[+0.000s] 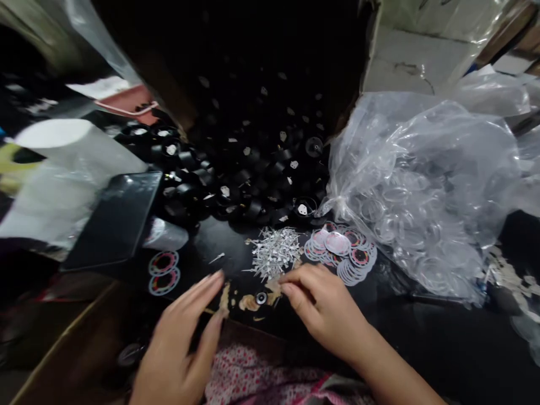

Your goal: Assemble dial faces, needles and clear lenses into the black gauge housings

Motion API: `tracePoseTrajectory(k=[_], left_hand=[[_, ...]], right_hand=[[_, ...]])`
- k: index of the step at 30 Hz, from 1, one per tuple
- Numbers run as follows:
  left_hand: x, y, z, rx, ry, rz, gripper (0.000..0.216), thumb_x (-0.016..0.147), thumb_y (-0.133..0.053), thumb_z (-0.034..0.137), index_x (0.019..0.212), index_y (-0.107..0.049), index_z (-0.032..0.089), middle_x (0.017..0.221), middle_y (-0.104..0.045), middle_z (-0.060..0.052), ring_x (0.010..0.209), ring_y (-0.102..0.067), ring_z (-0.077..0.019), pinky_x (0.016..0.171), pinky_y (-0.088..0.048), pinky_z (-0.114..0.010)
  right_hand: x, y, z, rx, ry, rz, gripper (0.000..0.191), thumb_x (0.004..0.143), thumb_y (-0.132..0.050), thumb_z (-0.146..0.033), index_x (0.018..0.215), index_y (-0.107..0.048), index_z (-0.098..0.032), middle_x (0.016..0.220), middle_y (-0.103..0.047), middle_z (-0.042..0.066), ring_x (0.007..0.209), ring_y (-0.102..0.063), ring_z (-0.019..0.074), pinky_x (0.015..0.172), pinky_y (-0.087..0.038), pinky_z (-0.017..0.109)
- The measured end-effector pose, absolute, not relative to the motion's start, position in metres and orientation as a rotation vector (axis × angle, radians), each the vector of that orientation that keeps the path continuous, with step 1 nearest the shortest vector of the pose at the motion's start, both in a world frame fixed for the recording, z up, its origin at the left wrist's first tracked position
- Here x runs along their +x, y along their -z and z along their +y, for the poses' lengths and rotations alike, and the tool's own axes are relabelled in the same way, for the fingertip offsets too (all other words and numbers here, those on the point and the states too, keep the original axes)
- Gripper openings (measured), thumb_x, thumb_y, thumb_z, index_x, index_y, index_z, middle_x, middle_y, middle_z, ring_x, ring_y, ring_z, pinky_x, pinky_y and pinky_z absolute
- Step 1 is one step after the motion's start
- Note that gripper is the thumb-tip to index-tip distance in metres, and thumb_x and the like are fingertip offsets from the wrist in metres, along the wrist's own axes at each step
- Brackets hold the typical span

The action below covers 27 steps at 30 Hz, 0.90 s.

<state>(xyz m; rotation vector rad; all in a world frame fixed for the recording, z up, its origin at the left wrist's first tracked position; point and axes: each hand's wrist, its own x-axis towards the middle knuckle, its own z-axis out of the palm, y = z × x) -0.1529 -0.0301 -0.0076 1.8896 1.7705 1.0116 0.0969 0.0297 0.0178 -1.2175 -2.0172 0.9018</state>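
Note:
My left hand [183, 337] is over the table's near edge, with fingers stretched and the thumb apart, and holds nothing visible. My right hand [323, 306] has its thumb and index finger pinched together beside a pile of small white pointer-like pieces [276, 253]; whatever lies between the fingertips is too small to make out. A small round black part with a pale centre [261, 298] lies on the table between the hands. One loose white piece [216, 258] lies left of the pile. Printed round dial discs [354, 256] are stacked right of it.
Two more dial discs [164, 273] lie at left, near a dark flat panel [116, 219]. Many black round housings [253, 208] fill the back, spilling from a dark box. A clear plastic bag of transparent round covers [413, 208] stands at right. A pink tray [130, 104] is behind.

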Motion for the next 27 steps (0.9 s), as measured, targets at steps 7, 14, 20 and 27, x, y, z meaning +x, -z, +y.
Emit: tracePoseTrajectory(k=[7, 14, 20, 27], left_hand=[[-0.114, 0.01, 0.114, 2.132, -0.898, 2.009, 0.038, 0.09, -0.066, 0.034, 0.123, -0.069, 0.016, 0.131, -0.065, -0.019, 0.13, -0.05, -0.0418, 0.112, -0.032, -0.059], [-0.138, 0.009, 0.113, 1.85, -1.111, 1.943, 0.031, 0.092, -0.059, 0.036, 0.116, -0.069, 0.02, 0.126, -0.067, -0.014, 0.121, -0.059, -0.0325, 0.108, -0.041, -0.05], [-0.109, -0.008, 0.061, 0.946, -1.236, 1.522, 0.04, 0.087, -0.067, 0.052, 0.116, -0.068, 0.025, 0.097, -0.075, -0.004, 0.081, -0.071, -0.0211, 0.075, -0.059, -0.033], [-0.068, 0.008, -0.004, 0.613, -0.966, 1.249, 0.047, 0.074, -0.084, 0.041, 0.118, -0.07, 0.031, 0.114, -0.078, -0.002, 0.107, -0.071, -0.026, 0.089, -0.058, -0.031]], right_hand=[[0.109, 0.001, 0.033, -1.227, -0.681, -1.859, 0.018, 0.099, -0.051, -0.021, 0.089, -0.066, -0.02, 0.079, -0.072, 0.001, 0.072, -0.066, 0.0149, 0.071, -0.043, 0.028], [0.108, 0.001, 0.036, -1.234, -0.808, -1.869, 0.021, 0.099, -0.051, -0.024, 0.085, -0.066, -0.019, 0.075, -0.071, 0.001, 0.069, -0.064, 0.0152, 0.068, -0.044, 0.028], [0.1, -0.005, 0.038, -1.314, -1.145, -1.681, 0.025, 0.094, -0.059, -0.033, 0.113, -0.065, -0.019, 0.086, -0.069, 0.003, 0.074, -0.063, 0.0163, 0.068, -0.047, 0.028], [0.101, -0.027, 0.025, -1.408, -1.239, -1.677, 0.015, 0.083, -0.073, -0.03, 0.09, -0.065, -0.02, 0.078, -0.06, -0.004, 0.065, -0.05, 0.0096, 0.062, -0.04, 0.023]])
